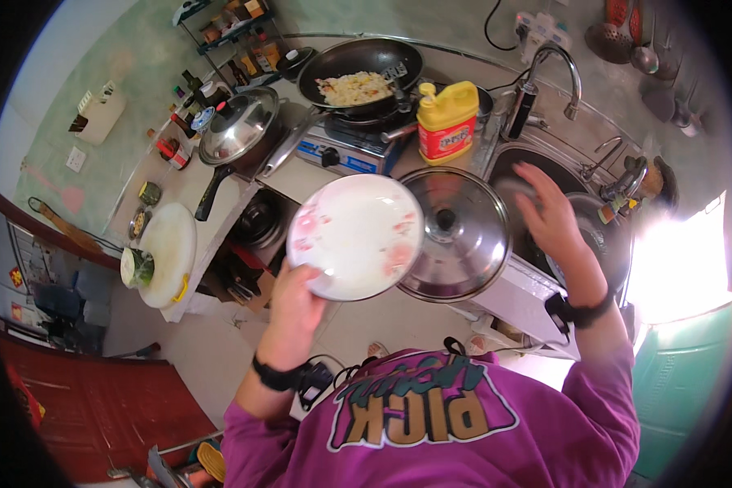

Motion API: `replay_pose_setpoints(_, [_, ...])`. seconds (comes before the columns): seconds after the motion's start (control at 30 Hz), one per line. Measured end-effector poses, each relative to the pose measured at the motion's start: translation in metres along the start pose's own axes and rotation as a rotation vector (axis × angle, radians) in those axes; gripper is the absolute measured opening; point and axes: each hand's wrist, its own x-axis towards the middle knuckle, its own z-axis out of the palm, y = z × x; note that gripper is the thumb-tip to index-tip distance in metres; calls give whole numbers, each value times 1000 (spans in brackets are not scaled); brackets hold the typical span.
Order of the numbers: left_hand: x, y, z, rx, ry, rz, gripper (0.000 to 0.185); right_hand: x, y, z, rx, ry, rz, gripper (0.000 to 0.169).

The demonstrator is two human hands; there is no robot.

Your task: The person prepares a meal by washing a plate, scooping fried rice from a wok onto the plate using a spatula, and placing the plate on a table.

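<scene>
My left hand (299, 299) grips a white plate (355, 238) with pink flowers by its near rim, thumb on the upper face. The plate is tilted, and nothing lies on it. It hides part of a glass pot lid (463, 268) with a steel rim and dark knob. My right hand (552, 213) is raised at the sink (512, 155), fingers apart and holding nothing. At the back, a black wok (317, 67) on a portable gas stove (341, 146) holds fried rice (354, 88). A slotted spatula (395, 72) rests inside the wok.
A yellow detergent jug (445, 122) stands between stove and faucet (524, 97). At left are a lidded pan (241, 128) with its handle over the counter edge, several bottles, a round cutting board (168, 256) and a cut green vegetable (137, 268). Utensils hang at upper right.
</scene>
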Motion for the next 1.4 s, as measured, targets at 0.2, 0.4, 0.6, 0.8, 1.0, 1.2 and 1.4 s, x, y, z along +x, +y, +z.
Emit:
replay_pose_setpoints(0.2, [-6,111,-94,106,215,168,63,147,-50,120,-164,33,-125,44])
replay_pose_setpoints(0.4, [22,143,-133,100,261,169,65,229,-30,160,-349,-356,214,58])
replay_pose_setpoints(0.6, [95,167,-113,482,258,530,61,270,28,163,-507,-459,284,35])
replay_pose_setpoints(0.8, [157,212,-77,1535,304,1101,57,266,-11,133,-667,-357,243,33])
replay_pose_setpoints(1.0, [248,252,-70,1599,323,1287,58,284,-12,83,-791,-327,134,33])
replay_pose_setpoints(1.2, [312,259,-79,481,209,426,57,307,-67,34,-826,-364,222,29])
replay_pose_setpoints(1.4, [363,250,-88,268,89,109,57,344,-117,36,-682,-600,533,31])
